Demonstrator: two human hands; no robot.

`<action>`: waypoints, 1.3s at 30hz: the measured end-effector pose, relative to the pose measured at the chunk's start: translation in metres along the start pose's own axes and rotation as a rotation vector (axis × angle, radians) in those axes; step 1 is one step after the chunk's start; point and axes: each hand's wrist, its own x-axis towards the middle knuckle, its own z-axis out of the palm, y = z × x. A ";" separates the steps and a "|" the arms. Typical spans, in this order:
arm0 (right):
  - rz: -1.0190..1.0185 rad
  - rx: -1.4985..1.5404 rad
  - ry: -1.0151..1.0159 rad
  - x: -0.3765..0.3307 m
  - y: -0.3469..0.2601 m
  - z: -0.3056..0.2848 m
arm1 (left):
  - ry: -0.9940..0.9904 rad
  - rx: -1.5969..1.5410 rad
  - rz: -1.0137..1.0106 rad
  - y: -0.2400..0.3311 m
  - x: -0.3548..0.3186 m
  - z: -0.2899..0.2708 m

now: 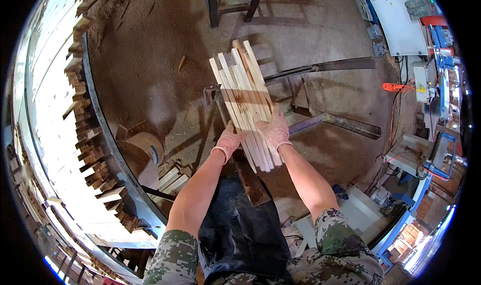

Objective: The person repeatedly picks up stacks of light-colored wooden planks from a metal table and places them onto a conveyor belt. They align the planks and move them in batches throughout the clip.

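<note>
In the middle of the frame, the bundle of wooden strips [245, 104] lay slanted above the rusty steel frame [253, 189] (whether this carried its weight, I could not tell). The left hand [230, 141] held the left edge and the right hand [275, 129] held the right edge; the fingers, as far as they showed, lay close along the sides, with the thumbs upon the upper faces. To handle it well, in my judgement, both hands needed to press inward equally, so that no middle strip could slip. The upper ends were uneven, so keeping the bundle level seemed wise.

By count, there were two gloved hands, one bundle, and about eight strips in it, although overlapping made this uncertain. I counted one white cabinet [400, 22] at upper right and one orange coiled hose [394, 87] below it. The stacked boards [52, 104] at left were too many to count.
</note>
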 end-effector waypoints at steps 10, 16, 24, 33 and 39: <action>0.063 0.294 -0.137 -0.062 -0.009 -0.022 | 0.108 -0.066 0.013 -0.036 -0.109 -0.028; 0.064 0.660 -0.395 -0.157 0.094 0.030 | 0.017 -0.282 -0.010 -0.073 -0.230 -0.069; -0.132 -0.170 -0.441 -0.292 0.016 0.059 | 0.281 -0.132 -0.062 -0.183 -0.381 -0.133; -0.614 0.092 -0.600 -0.308 -0.226 0.086 | 0.690 -0.920 0.004 -0.285 -0.507 -0.163; -0.788 0.594 -0.519 -0.280 -0.350 0.115 | 1.163 -0.964 -0.098 -0.342 -0.486 -0.198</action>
